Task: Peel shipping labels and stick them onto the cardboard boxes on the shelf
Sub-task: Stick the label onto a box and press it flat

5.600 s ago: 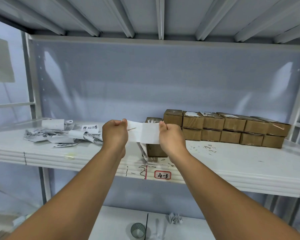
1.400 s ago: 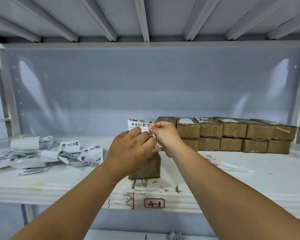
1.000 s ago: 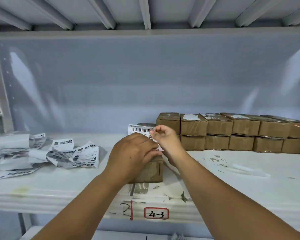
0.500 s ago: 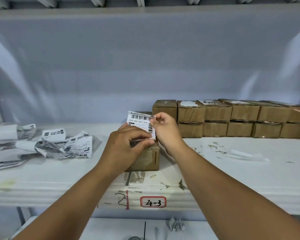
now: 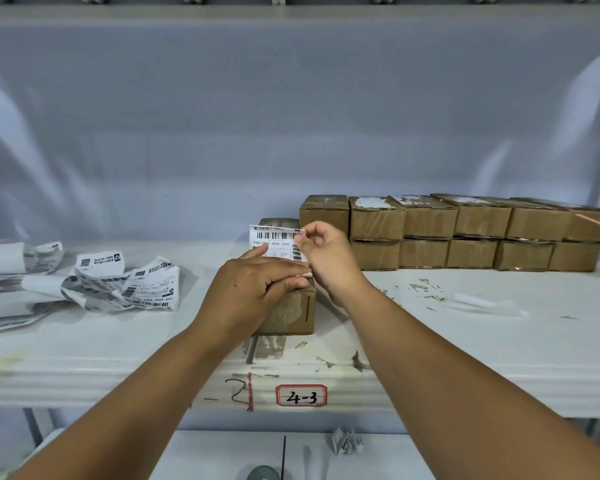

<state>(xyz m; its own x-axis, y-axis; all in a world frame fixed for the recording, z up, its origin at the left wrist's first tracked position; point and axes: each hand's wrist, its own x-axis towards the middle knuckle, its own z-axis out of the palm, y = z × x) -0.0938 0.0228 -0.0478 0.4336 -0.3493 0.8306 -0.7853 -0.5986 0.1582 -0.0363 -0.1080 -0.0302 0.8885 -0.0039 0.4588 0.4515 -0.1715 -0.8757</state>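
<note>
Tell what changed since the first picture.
The label, earlier stretched between both hands, now stands over the lone box: right hand pinches its top corner, left hand presses its bottom edge down. A backing strip now lies on the shelf. Stacked boxes unmoved.

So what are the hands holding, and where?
A white barcoded shipping label: right hand pinches its upper right corner; left hand presses its lower part onto the brown cardboard box.
</note>
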